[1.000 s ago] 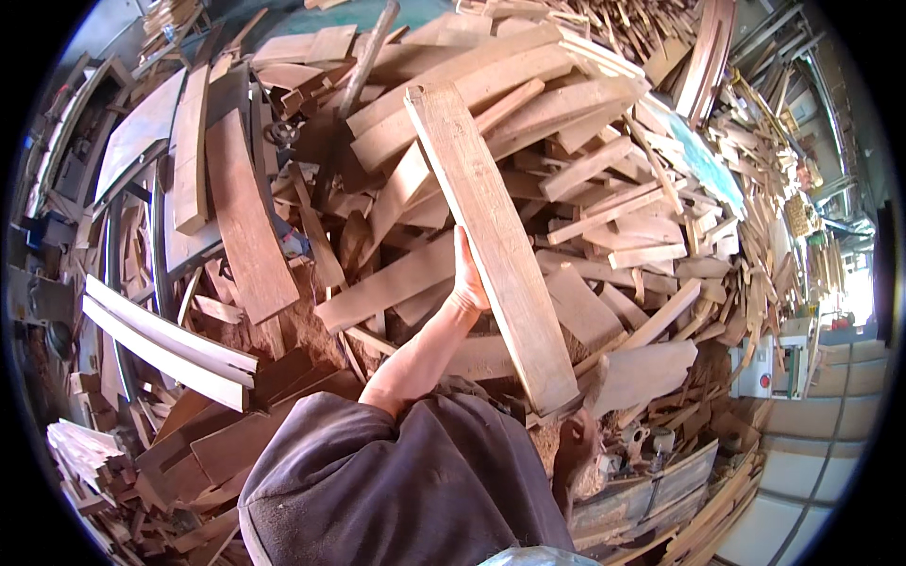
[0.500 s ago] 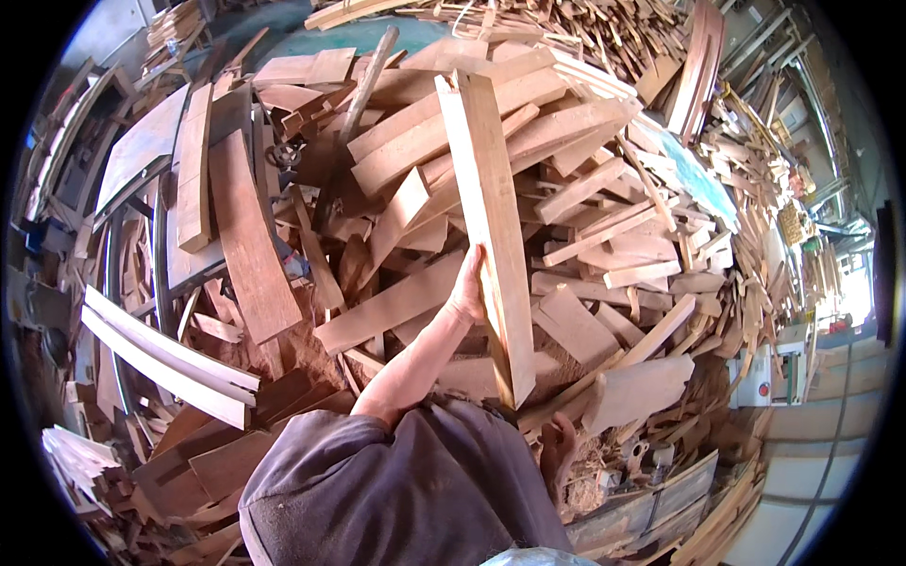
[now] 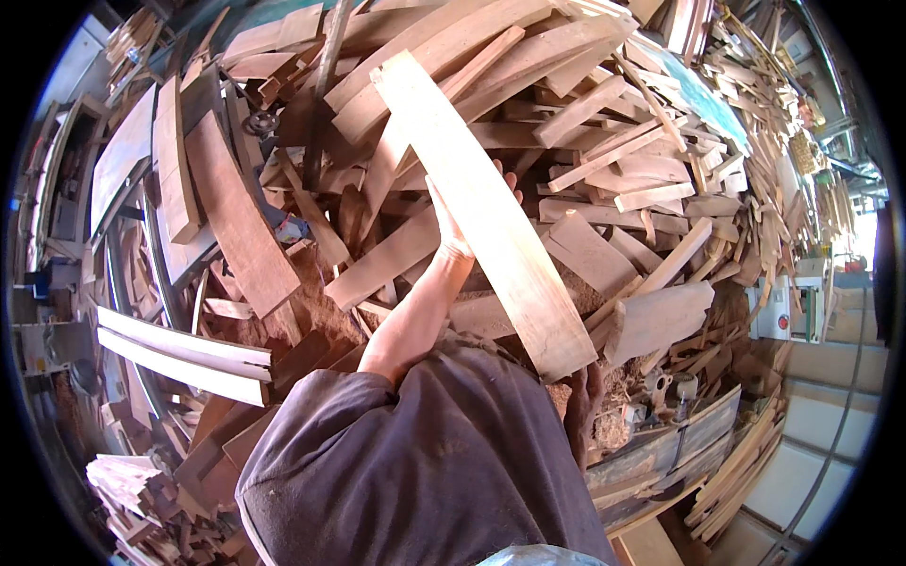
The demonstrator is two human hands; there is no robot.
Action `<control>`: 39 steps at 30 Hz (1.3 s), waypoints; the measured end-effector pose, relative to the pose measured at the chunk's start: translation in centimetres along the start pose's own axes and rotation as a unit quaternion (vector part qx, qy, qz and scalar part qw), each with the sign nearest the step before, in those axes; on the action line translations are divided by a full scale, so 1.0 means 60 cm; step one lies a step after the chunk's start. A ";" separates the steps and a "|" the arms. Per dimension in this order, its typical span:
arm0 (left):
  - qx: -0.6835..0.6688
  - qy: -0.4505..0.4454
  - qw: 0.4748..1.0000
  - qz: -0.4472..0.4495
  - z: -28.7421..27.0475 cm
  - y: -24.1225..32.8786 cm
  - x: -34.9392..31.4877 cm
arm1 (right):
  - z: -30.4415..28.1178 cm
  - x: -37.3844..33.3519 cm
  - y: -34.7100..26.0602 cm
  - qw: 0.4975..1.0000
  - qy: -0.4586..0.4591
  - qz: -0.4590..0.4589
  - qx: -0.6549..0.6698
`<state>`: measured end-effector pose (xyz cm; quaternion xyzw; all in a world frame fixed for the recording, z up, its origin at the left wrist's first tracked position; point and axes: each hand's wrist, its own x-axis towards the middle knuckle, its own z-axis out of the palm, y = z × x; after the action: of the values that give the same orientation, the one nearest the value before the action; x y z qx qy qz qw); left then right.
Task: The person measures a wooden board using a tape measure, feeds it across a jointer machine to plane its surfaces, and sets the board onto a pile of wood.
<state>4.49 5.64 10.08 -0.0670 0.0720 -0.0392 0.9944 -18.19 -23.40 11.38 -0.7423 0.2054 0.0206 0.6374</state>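
Observation:
A pale wooden board (image 3: 491, 226) slants across the middle, its top end toward the upper left and its broad face up. My left hand (image 3: 453, 231) is closed around the board at mid-length; the thumb shows along the left edge and fingertips come out past the right edge. At the board's lower right end, my right hand (image 3: 583, 401) is in shade, close against or under that end. Its fingers are mostly hidden, so I cannot tell its grip. Beneath the board lies a heap of loose wooden planks (image 3: 444, 57).
At left, a reddish plank (image 3: 241, 217) leans near a metal-framed table (image 3: 123, 160). Two white-edged strips (image 3: 184, 354) lie nearer. Right of me are a wooden offcut (image 3: 661, 321), a grey-sided bench (image 3: 670, 453) and a pale machine box (image 3: 788, 311). More scrap wood (image 3: 142, 500) lies at lower left.
The board has swung from nearly upright to a slant, its top moving left and its lower end right, and its broad face now shows. My right hand has come up to its lower end.

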 end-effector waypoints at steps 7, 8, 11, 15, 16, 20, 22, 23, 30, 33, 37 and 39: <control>-0.026 -0.008 0.999 0.035 -0.038 0.026 -0.004 | 0.016 0.013 -0.048 1.000 -0.025 0.001 0.014; -0.033 0.013 0.999 0.039 -0.046 0.032 -0.002 | 0.017 0.016 -0.054 0.999 -0.035 -0.009 0.005; -0.050 0.042 0.997 0.047 -0.060 0.044 -0.005 | 0.025 0.020 -0.071 0.999 -0.034 -0.004 -0.020; -0.049 0.020 0.998 0.039 -0.107 0.069 0.010 | 0.030 0.018 -0.086 0.999 -0.021 0.022 -0.028; -0.046 0.011 0.998 0.034 -0.109 0.070 0.011 | 0.027 0.019 -0.086 0.999 -0.035 0.014 -0.020; -0.159 -0.144 0.977 0.007 -0.042 0.064 -0.010 | 0.035 0.009 -0.117 0.995 -0.089 -0.032 -0.014; -0.195 -0.173 0.965 0.015 -0.029 0.073 -0.004 | 0.036 0.012 -0.122 0.989 -0.138 -0.046 -0.034; -0.190 -0.175 0.966 0.009 -0.024 0.076 -0.003 | 0.039 0.011 -0.118 0.989 -0.135 -0.049 -0.026; -0.187 -0.299 0.936 -0.005 -0.020 0.087 0.008 | 0.020 0.001 -0.084 0.997 -0.070 0.012 0.010; -0.185 -0.289 0.938 -0.056 -0.029 0.095 0.011 | 0.027 0.000 -0.085 0.998 -0.051 0.023 0.000; -0.120 -0.193 0.973 0.049 -0.038 0.096 0.006 | 0.043 -0.006 -0.096 0.999 -0.053 0.006 0.002; 0.096 -0.165 0.974 0.119 -0.067 0.107 0.012 | 0.053 -0.011 -0.098 0.997 -0.023 -0.066 -0.019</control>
<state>5.04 11.40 5.15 0.0319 -0.0894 0.0845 0.9919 -16.12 -19.59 16.47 -0.7656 0.1406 -0.0004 0.6277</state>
